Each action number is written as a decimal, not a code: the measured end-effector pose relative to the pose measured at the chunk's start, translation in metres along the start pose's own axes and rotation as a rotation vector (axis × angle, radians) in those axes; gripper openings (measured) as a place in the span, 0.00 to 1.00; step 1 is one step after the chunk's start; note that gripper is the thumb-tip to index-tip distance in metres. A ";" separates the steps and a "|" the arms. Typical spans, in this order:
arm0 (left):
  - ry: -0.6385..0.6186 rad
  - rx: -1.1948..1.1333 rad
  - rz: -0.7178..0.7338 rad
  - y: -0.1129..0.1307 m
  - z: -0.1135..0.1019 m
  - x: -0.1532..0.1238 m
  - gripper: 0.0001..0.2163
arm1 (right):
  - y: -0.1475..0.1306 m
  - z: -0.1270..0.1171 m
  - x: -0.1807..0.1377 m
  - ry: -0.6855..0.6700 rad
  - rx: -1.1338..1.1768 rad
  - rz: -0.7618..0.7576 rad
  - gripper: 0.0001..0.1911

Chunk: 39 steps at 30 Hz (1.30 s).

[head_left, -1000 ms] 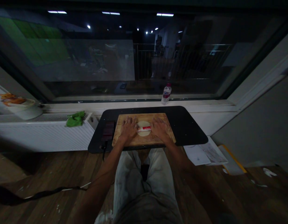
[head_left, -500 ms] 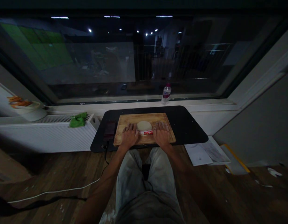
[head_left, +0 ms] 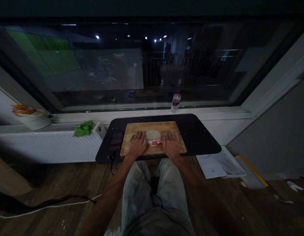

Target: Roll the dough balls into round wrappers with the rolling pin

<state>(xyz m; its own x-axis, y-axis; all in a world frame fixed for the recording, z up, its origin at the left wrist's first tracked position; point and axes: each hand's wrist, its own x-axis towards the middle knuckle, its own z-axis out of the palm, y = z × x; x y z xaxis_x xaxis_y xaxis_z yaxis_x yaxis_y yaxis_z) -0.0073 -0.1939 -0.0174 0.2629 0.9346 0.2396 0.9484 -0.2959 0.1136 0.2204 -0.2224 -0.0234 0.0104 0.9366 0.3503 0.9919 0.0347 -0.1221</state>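
Note:
A wooden board (head_left: 132,127) lies on a small black table (head_left: 198,134). On it rests a flat round of pale dough (head_left: 153,134). At the near edge of the dough lies a roller with a red and white label (head_left: 154,142). My left hand (head_left: 137,144) presses flat on the roller's left end, fingers stretched out. My right hand (head_left: 171,144) lies flat on its right end in the same way.
A water bottle (head_left: 175,102) stands on the window sill behind the table. A green cloth (head_left: 83,128) lies on the white radiator at left, with a bowl (head_left: 31,118) further left. Papers (head_left: 219,164) lie on the wooden floor at right. A cable (head_left: 43,206) runs across the floor.
The roller and both hands have come back toward me, from the middle of the dough to its near edge. The camera view has shifted slightly.

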 end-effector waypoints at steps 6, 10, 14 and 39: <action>-0.019 -0.009 -0.017 -0.005 0.000 0.026 0.28 | -0.002 -0.005 0.029 -0.072 -0.016 0.006 0.31; -0.030 -0.007 -0.024 -0.008 0.000 0.042 0.29 | 0.000 -0.005 0.047 -0.111 -0.020 0.008 0.30; -0.029 -0.016 -0.046 -0.010 0.001 0.055 0.29 | 0.003 0.000 0.060 -0.119 -0.021 0.007 0.30; 0.029 -0.098 -0.027 -0.028 0.006 0.134 0.25 | 0.006 0.014 0.140 -0.177 0.040 0.059 0.31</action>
<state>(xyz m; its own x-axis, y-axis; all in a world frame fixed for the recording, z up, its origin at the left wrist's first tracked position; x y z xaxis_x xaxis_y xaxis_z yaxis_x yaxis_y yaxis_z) 0.0020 -0.0594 0.0051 0.2303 0.9369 0.2632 0.9329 -0.2895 0.2143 0.2262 -0.0863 0.0119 0.0430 0.9840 0.1730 0.9844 -0.0121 -0.1755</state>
